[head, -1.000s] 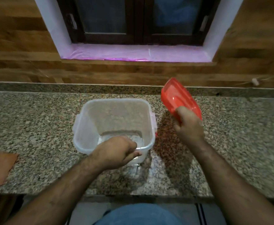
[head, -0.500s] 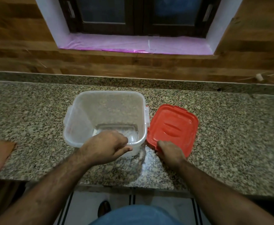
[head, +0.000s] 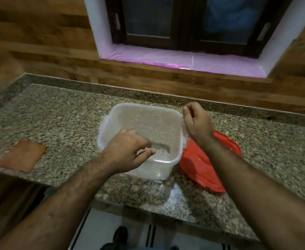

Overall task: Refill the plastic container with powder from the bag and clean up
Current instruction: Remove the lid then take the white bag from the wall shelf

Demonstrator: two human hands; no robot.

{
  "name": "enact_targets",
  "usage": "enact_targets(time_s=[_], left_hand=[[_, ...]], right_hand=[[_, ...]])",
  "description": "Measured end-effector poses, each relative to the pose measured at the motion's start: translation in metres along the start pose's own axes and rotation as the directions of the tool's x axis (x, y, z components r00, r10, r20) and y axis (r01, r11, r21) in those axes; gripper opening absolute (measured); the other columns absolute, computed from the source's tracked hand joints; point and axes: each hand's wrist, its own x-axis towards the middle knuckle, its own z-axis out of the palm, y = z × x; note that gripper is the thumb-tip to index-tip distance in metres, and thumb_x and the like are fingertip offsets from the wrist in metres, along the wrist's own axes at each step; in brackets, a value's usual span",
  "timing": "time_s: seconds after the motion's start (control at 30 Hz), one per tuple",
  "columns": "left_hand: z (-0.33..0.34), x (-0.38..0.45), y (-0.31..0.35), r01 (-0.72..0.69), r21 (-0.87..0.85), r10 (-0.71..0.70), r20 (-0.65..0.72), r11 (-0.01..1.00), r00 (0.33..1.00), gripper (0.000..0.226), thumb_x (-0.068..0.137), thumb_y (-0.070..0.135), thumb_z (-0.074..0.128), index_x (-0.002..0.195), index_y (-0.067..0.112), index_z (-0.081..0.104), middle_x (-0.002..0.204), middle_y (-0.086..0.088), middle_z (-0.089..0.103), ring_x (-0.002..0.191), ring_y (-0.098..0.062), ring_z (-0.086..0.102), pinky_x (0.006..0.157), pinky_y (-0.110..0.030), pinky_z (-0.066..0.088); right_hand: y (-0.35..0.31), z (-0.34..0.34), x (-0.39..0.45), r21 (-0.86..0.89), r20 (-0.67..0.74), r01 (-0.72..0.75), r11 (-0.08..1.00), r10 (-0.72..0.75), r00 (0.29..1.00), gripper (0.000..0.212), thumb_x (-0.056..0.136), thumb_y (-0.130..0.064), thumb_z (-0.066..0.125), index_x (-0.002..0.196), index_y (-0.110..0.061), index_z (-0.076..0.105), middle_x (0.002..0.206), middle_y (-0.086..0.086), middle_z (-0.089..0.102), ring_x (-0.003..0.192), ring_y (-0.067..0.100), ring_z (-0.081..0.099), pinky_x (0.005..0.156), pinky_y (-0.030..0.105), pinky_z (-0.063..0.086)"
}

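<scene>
Head view: clear plastic container (head: 144,123) open on the granite counter (head: 57,114).
Left hand (head: 126,152): fingers gripping the container's near rim.
Right hand (head: 197,121): fingers loosely curled, empty, above the container's right corner.
Red lid (head: 198,166): flat, just right of the container.

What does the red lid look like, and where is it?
Find the speckled granite counter under the window. The clear plastic container sits in the middle, and the red lid lies flat right beside it, partly under the right arm. It is the only bright red thing there.
</scene>
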Motion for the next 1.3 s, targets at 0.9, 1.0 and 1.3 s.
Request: enact_targets(time_s=[0.9, 1.0, 1.3], left_hand=[[-0.520, -0.208, -0.428, 0.682, -0.098, -0.476, -0.787, 0.725, 0.393, 0.025, 0.097, 0.048, 0.068, 0.093, 0.025, 0.077, 0.082, 0.008, 0.073, 0.077, -0.014, 0.066, 0.068, -0.034, 0.056], [-0.556, -0.200, -0.471, 0.721, -0.082, -0.485, -0.791, 0.688, 0.373, 0.020, 0.096, 0.046, 0.069, 0.094, 0.027, 0.074, 0.084, 0.008, 0.073, 0.077, -0.013, 0.067, 0.068, -0.034, 0.058], [-0.642, -0.158, -0.577, 0.695, -0.328, -0.566, -0.813, 0.640, 0.138, 0.034, 0.095, 0.048, 0.072, 0.123, 0.029, 0.066, 0.103, 0.007, 0.073, 0.094, -0.016, 0.066, 0.073, -0.031, 0.048]], right_hand=[[-0.704, 0.318, 0.258, -0.329, 0.254, 0.665, 0.671, -0.615, 0.746, 0.026, 0.106, -0.038, 0.049, 0.102, -0.023, 0.070, 0.093, -0.006, 0.069, 0.084, 0.024, 0.068, 0.071, 0.037, 0.057], [-0.751, 0.342, 0.293, -0.387, 0.215, 0.686, 0.617, -0.663, 0.717, 0.021, 0.107, -0.032, 0.051, 0.108, -0.021, 0.069, 0.102, 0.001, 0.073, 0.091, 0.028, 0.071, 0.073, 0.038, 0.058], [-0.900, 0.414, 0.400, -0.326, 0.080, 0.726, 0.606, -0.747, 0.660, 0.040, 0.103, -0.011, 0.045, 0.137, -0.026, 0.059, 0.114, 0.008, 0.074, 0.100, 0.034, 0.073, 0.074, 0.041, 0.053]])
